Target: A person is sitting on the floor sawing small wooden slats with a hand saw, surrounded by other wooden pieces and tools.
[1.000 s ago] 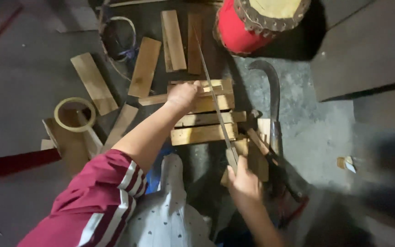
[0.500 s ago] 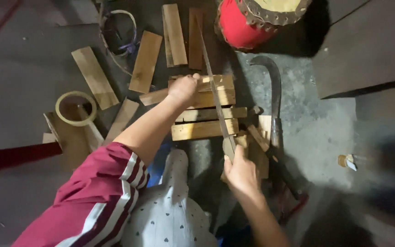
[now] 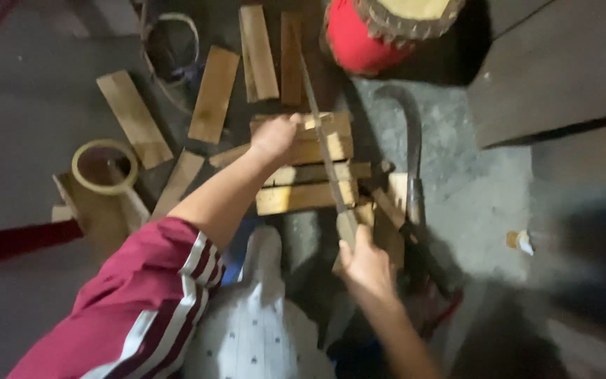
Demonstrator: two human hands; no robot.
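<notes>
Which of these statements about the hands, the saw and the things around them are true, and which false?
1. The right hand grips the handle of a long saw. True.
2. The left hand rests on the stacked wooden slats. True.
3. The curved sickle is held in the left hand. False: it lies on the floor, right of the slats.
4. The red drum-like object sits at the bottom of the view. False: it is at the top.
5. A tape roll lies left of the slats. True.

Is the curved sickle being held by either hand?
No, the sickle lies on the floor beside the wood; the right hand grips a saw instead.
</notes>
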